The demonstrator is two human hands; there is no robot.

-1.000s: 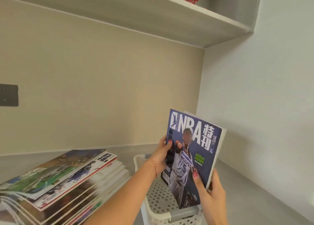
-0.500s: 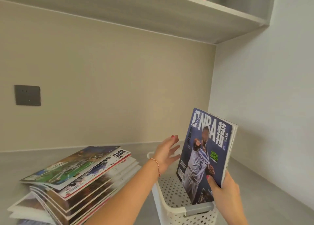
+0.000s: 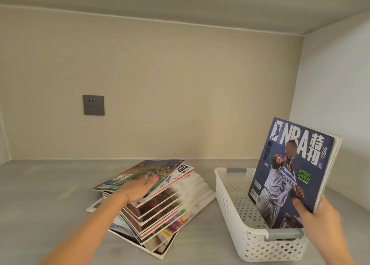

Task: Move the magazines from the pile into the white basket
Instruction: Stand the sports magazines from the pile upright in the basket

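Observation:
A blue NBA magazine [image 3: 292,170] stands upright with its lower edge down inside the white perforated basket [image 3: 230,196]. My right hand [image 3: 318,218] grips it at its lower right corner, thumb on the cover. To the left, a slanted pile of magazines [image 3: 172,202] lies on the grey counter. My left hand [image 3: 140,187] rests flat on the green-covered top magazine [image 3: 138,174] of the pile, fingers spread, not visibly gripping it.
The basket has grey handles [image 3: 284,235] at its near and far ends. A grey wall socket [image 3: 93,105] sits on the beige back wall. A white side wall [image 3: 336,96] closes the right side, and a shelf [image 3: 180,2] hangs overhead.
My left hand let go of the NBA magazine and moved left onto the pile. My right hand lowered the magazine into the basket. The view tilted down and left.

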